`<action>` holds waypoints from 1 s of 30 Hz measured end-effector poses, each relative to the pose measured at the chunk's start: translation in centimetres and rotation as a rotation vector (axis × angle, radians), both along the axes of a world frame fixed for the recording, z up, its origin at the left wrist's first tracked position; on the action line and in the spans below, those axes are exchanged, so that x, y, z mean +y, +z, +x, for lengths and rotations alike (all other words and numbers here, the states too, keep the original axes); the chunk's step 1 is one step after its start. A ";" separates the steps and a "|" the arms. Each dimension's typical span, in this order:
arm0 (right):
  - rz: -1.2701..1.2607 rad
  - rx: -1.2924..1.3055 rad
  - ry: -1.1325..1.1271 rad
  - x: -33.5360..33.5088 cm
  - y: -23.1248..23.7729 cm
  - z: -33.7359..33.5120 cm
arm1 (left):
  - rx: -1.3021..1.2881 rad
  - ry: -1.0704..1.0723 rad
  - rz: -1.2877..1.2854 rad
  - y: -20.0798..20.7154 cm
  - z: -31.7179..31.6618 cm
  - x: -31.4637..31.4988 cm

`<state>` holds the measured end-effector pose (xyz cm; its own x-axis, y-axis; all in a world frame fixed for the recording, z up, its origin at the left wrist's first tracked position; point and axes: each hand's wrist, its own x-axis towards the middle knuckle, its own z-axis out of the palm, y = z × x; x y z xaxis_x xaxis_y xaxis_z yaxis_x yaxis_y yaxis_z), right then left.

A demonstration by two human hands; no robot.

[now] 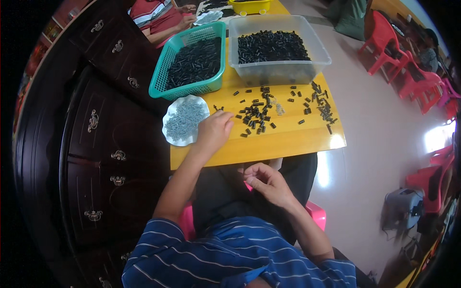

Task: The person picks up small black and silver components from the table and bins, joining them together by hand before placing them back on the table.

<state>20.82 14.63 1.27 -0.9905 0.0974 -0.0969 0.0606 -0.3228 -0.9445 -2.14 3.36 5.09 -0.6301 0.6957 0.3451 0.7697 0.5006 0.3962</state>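
My left hand [215, 130] is over the yellow table [230, 153], its fingers pressed together at the left edge of a loose scatter of small black pieces [257, 114]. Whatever its fingertips hold is hidden. Beside that hand lies a white scalloped plate [166, 129] heaped with small silvery metal pieces [186, 117], possibly springs. My right hand [270, 184] hovers above my lap, off the table's front edge, with thumb and fingers pinched; anything between them is too small to make out. A few silvery pieces also lie among the black ones.
A green basket [189, 90] and a clear plastic bin [278, 74], both full of black pieces, stand behind the scatter. More dark pieces [325, 108] lie along the right edge. Dark drawers [110, 120] flank the left. Another person [149, 19] sits at the far left; red chairs [384, 43] stand right.
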 end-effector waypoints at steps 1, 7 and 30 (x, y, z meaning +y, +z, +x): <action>0.009 -0.002 0.000 0.0 0.0 0.0 | 0.026 0.014 -0.010 -0.2 -0.2 0.4; -0.025 -0.050 0.027 0.5 0.8 0.0 | 0.042 0.010 -0.137 -1.6 -1.0 1.6; -0.140 -0.004 -0.080 0.8 0.3 -0.2 | 0.023 0.010 0.006 0.2 1.8 1.4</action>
<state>20.58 15.38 1.57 -0.9798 0.1611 -0.1189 0.0332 -0.4550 -0.8899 -0.34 4.79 5.31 -0.6289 0.6871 0.3638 0.7736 0.5059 0.3816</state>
